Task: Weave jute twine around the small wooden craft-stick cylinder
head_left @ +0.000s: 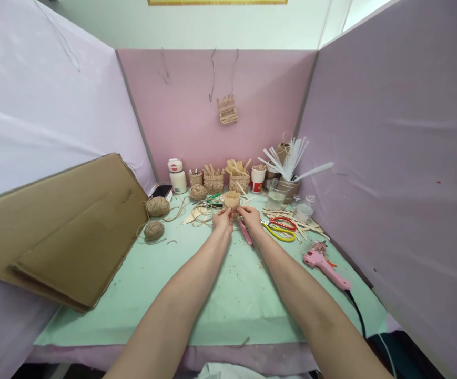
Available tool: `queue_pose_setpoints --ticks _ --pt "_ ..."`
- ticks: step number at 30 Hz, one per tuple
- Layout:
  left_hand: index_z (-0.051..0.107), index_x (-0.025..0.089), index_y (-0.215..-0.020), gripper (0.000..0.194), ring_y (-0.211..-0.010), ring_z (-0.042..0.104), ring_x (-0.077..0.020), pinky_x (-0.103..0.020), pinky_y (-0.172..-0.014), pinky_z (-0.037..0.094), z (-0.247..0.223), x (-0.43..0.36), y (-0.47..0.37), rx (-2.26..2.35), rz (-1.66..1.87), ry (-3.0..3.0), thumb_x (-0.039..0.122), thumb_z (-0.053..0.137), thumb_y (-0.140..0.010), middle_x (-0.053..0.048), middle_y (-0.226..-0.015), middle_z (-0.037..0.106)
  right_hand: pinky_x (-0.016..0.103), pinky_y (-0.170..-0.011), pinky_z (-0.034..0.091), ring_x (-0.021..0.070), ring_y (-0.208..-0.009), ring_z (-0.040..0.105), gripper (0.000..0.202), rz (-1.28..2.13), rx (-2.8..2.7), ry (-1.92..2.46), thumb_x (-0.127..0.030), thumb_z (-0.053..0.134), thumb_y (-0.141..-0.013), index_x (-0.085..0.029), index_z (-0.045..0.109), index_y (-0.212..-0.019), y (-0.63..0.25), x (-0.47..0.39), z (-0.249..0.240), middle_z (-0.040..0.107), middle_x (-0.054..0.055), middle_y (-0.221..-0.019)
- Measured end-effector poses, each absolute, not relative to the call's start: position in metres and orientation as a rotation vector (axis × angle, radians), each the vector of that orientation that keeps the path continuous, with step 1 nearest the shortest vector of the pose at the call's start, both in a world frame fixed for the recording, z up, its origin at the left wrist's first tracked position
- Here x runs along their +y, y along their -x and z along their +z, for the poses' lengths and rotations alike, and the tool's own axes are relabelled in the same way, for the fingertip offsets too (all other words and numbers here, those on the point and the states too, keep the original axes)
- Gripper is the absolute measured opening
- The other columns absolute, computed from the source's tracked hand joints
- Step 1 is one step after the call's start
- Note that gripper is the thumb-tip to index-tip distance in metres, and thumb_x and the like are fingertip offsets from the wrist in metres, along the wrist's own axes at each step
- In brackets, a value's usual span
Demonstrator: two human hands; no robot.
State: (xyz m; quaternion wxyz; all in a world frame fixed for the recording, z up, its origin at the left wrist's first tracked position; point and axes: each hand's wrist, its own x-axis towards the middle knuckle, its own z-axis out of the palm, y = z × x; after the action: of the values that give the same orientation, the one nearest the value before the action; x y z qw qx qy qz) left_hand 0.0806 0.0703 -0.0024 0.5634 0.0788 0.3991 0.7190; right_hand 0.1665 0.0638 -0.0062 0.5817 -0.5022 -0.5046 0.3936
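Note:
A small tan basket or cup (232, 199), apparently of wood strips and twine, stands out in front of me between my hands. At its near lower edge, my left hand (223, 219) has its fingers pinched against it. My right hand (249, 217) is also closed in a pinch at the basket's near right side; whatever is in those fingertips is too small to tell. A pink-handled tool (245, 232) lies just under the right wrist. Loose twine (201, 220) trails over the table left of the basket. To the right lie scissors with red and yellow handles (285, 231).
Twine balls (158, 206) and a leaning cardboard sheet (66, 231) occupy the left. Along the back are a white bottle (178, 179), stick-filled baskets (213, 182) and a water cup (276, 197). Wooden sticks (307, 226) and a pink glue gun (326, 267) with a cord lie right.

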Motion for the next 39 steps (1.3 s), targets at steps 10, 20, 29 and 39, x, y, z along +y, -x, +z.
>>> queue_pose_setpoints --ticks 10,20,29,39 --pt "0.046 0.014 -0.062 0.026 -0.046 0.052 -0.0054 -0.017 -0.050 0.044 -0.002 0.071 -0.084 1.010 1.757 -0.248 0.002 0.069 -0.061 0.004 -0.051 0.052 0.027 -0.068 0.044 0.0171 -0.070 0.059 0.026 0.872 -1.216 1.175 -0.037 0.057 -0.062 -0.015 0.070 -0.069 -0.165 0.065 -0.007 0.068 0.003 -0.069" --pt "0.046 0.013 -0.059 0.025 -0.040 0.046 -0.0039 -0.015 -0.044 0.036 -0.003 0.070 -0.085 1.046 1.743 -0.294 0.007 0.070 -0.061 0.005 -0.046 0.047 0.029 -0.073 0.045 0.0191 -0.075 0.061 0.024 0.846 -1.201 1.191 -0.034 0.058 -0.063 -0.016 0.070 -0.070 -0.161 0.061 -0.005 0.070 0.004 -0.075" --pt "0.045 0.014 -0.059 0.028 -0.039 0.046 -0.0034 -0.015 -0.043 0.036 -0.001 0.068 -0.085 1.059 1.736 -0.306 0.010 0.073 -0.060 0.005 -0.047 0.049 0.030 -0.071 0.046 0.0195 -0.073 0.061 0.026 0.847 -1.194 1.196 -0.038 0.059 -0.063 -0.015 0.070 -0.068 -0.161 0.061 -0.006 0.070 0.005 -0.072" --pt "0.046 0.014 -0.060 0.027 -0.041 0.047 -0.0041 -0.016 -0.046 0.036 -0.005 0.072 -0.085 1.056 1.744 -0.331 0.012 0.073 -0.057 0.006 -0.048 0.048 0.029 -0.068 0.047 0.0172 -0.070 0.061 0.023 0.808 -1.199 1.150 -0.032 0.061 -0.059 -0.015 0.066 -0.073 -0.157 0.068 -0.015 0.069 0.006 -0.076"
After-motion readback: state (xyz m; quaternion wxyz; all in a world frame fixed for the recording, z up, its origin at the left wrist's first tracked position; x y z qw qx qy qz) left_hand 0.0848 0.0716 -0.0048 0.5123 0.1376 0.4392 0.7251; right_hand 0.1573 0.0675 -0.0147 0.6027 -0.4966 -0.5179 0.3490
